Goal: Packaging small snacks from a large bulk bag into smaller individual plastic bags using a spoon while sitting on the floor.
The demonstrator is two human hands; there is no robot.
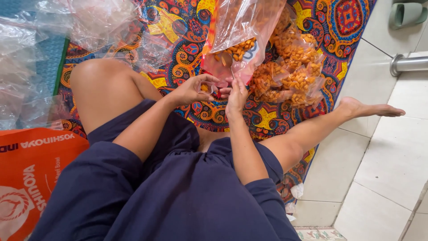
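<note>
Both hands, left hand [192, 90] and right hand [236, 96], pinch a snack-filled plastic bag [236, 33].

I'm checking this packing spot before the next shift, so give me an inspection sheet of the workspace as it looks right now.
Surface: patterned multicoloured mat spread on a pale tiled floor.
Job's things: large clear bag of orange snack pieces, held upright; small clear pouch at its mouth; heap of filled small packets beside it on the mat.
Clutter: loose empty clear plastic bags at one side; orange printed bag by the knee.
Grippers: left hand pinches a few orange pieces; right hand touches the pouch's lower edge.
Cables: nothing seen.
Surroundings: green slipper and a metal tube on the tiles.
</note>
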